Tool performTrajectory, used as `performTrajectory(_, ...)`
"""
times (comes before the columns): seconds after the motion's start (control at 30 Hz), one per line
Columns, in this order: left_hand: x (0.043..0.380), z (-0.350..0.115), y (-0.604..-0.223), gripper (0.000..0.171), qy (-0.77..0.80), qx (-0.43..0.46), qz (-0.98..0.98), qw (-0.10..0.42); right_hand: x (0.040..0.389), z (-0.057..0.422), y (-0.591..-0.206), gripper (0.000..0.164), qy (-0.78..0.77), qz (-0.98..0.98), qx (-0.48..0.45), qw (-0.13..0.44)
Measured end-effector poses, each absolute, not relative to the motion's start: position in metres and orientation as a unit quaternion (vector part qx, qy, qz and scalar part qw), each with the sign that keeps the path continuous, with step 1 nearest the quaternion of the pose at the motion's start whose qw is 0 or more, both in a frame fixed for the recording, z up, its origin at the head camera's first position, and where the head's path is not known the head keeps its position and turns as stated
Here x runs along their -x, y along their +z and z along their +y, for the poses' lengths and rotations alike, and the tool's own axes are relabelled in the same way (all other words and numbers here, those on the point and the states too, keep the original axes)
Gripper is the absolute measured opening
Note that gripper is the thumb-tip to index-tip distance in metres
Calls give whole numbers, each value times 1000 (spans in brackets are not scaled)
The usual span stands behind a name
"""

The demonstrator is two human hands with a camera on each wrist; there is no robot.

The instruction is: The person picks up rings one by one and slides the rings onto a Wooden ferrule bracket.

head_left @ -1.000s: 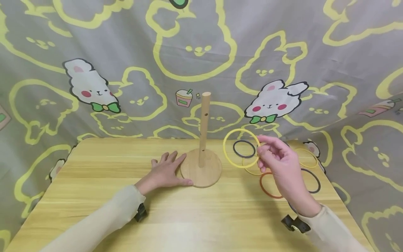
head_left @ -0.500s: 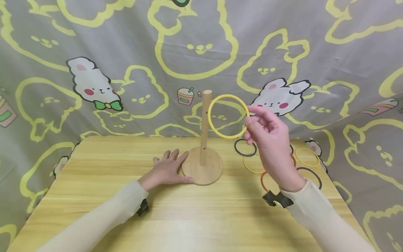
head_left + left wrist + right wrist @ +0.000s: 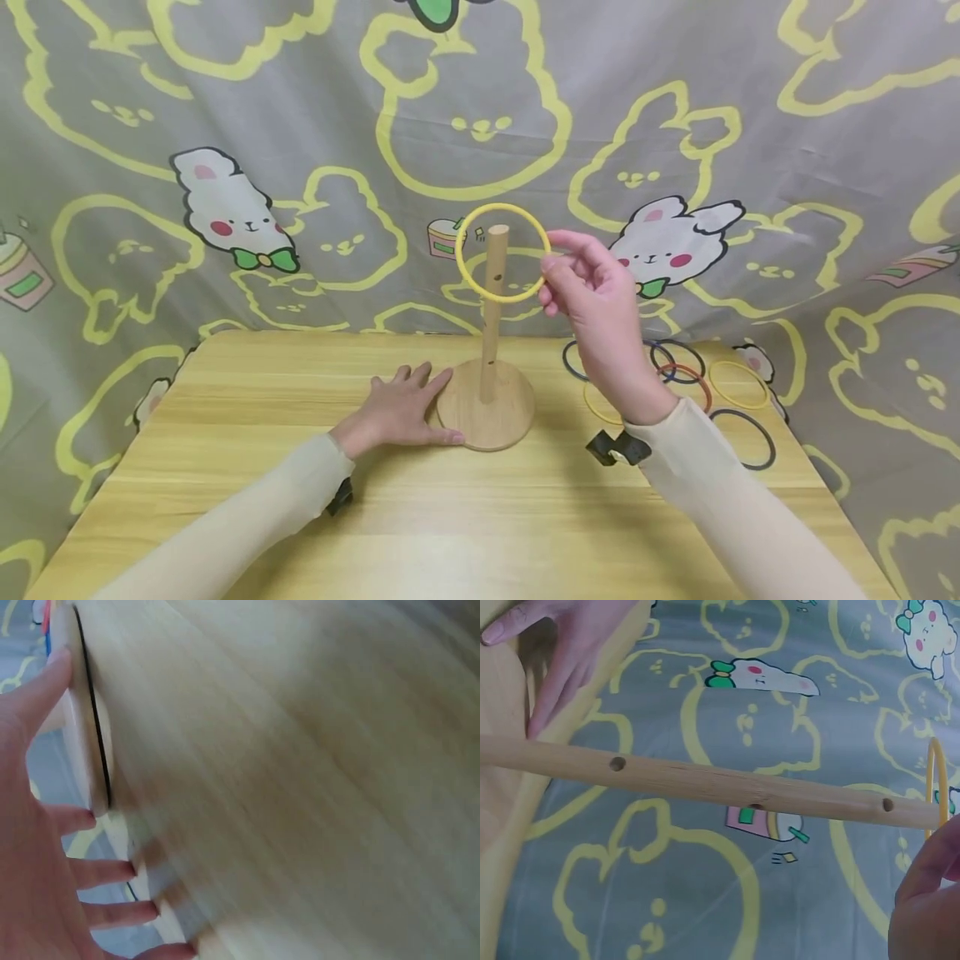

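Note:
A wooden post (image 3: 491, 333) stands upright on a round wooden base (image 3: 515, 417) in the head view. My left hand (image 3: 401, 410) lies at the base's left side, fingers spread, thumb on its front rim. The base's edge (image 3: 88, 742) appears beside that hand in the left wrist view. Up at the post's top, my right hand (image 3: 596, 287) pinches a thin yellow ring (image 3: 498, 206) between thumb and fingers. In the right wrist view this ring (image 3: 931, 772) is level with the post's tip; whether it encircles the tip I cannot tell.
Several loose rings lie on the wooden table (image 3: 300, 367) at the right: a yellow ring (image 3: 738, 363), a red ring (image 3: 705, 392) and a dark ring (image 3: 768, 437) among them. The right forearm partly covers them. A patterned grey curtain (image 3: 337, 125) hangs behind the table.
My right hand has carried the yellow ring up and left, from beside the post to its top. The left hand stays at the base.

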State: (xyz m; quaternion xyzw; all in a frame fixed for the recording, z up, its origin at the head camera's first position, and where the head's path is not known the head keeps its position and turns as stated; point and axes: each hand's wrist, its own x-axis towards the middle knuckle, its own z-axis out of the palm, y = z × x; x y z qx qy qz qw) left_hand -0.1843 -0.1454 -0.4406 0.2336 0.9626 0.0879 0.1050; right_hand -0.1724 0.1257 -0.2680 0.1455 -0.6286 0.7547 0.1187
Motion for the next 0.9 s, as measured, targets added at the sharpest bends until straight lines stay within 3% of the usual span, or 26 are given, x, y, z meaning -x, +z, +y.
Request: performTrajectory(0.9,191,-152,-434,112,79,-236,961,123,186,132,-366,33,713,-699,-39,-34)
